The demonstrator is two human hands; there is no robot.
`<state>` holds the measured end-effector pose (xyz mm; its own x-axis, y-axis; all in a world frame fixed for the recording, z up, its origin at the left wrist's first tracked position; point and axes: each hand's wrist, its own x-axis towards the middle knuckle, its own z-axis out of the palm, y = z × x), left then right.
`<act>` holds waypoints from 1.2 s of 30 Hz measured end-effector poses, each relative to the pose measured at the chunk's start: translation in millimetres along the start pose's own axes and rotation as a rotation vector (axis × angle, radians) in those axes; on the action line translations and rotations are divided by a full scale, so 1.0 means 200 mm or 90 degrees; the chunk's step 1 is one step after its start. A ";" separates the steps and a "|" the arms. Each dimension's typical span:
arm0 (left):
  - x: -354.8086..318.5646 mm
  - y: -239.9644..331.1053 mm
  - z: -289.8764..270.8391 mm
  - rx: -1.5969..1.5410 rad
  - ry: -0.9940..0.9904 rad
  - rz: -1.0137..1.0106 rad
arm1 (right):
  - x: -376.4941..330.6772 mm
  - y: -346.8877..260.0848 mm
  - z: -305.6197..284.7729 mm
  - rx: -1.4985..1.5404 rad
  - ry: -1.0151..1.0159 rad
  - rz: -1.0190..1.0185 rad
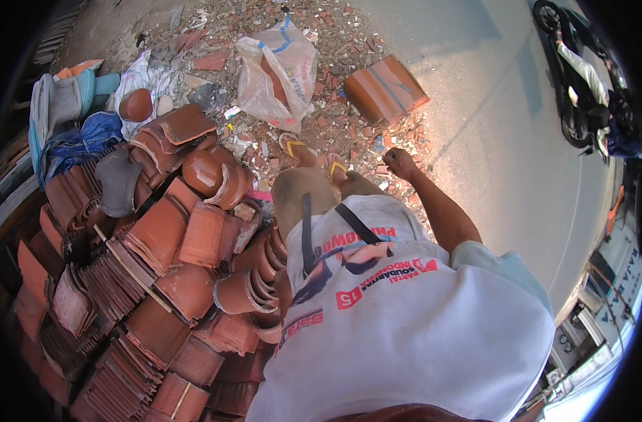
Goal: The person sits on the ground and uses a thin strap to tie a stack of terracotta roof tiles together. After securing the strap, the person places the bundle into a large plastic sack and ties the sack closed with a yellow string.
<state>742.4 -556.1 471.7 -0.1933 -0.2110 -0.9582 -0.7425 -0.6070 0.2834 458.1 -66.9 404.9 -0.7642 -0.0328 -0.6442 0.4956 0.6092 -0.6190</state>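
Left: heap of roof tiles (152,239) is stacked unevenly, many on edge; a slide could be set off if a low one is pulled. Grey curved tile (117,184) is perched on top, so could be dislodged first. Thin stick (133,268) is laid across the rows; tiles could be shifted if it's snagged. Left hand isn't in view, so its fingers can't be told.

Far middle: plastic sack (300,77), tile-coloured piece seen inside; could be torn by a sharp edge. Sandalled feet (290,146) are planted on loose rubble (321,123); footing could be lost, bare toes hit by anything dropped.

Right of that: curved brown tile stack (373,95), just beyond the right hand (401,163), not touched. Fingers look curled in; whether anything is held can't be told. Tiles could be spilled and cracked if gripped unevenly.

Far right: motorcycle (577,77) on the road (497,197); contact could be caused by a step out.
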 end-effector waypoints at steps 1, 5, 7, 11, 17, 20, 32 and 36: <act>0.02 0.07 0.01 0.009 -0.006 -0.018 | 0.01 0.04 -0.02 -0.016 -0.002 0.024; 0.15 0.49 0.14 0.058 -0.024 -0.043 | -0.04 0.07 -0.03 -0.050 0.011 0.117; 0.21 0.74 0.23 0.114 -0.005 -0.001 | -0.06 0.16 0.00 -0.002 0.049 0.158; 0.23 1.15 0.55 0.355 0.085 0.202 | -0.18 0.28 -0.05 0.056 0.174 0.196; 0.33 1.02 1.24 0.564 -0.077 0.290 | -0.02 0.69 -0.11 0.002 0.169 0.198; 0.47 0.65 1.63 0.574 -0.140 0.280 | 0.32 1.15 -0.02 -0.006 0.070 0.190; 1.58 -0.49 3.16 0.497 -0.127 0.418 | 1.67 2.31 0.42 -0.579 0.168 -0.127; 1.70 -0.51 3.34 0.539 -0.048 0.363 | 1.66 2.40 0.36 -0.414 -0.034 -0.098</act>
<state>324.0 -54.6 91.8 -0.6774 -0.2322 -0.6981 -0.7314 0.3144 0.6051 471.3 156.9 -138.4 -0.7770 -0.1863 -0.6013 0.0205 0.9472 -0.3201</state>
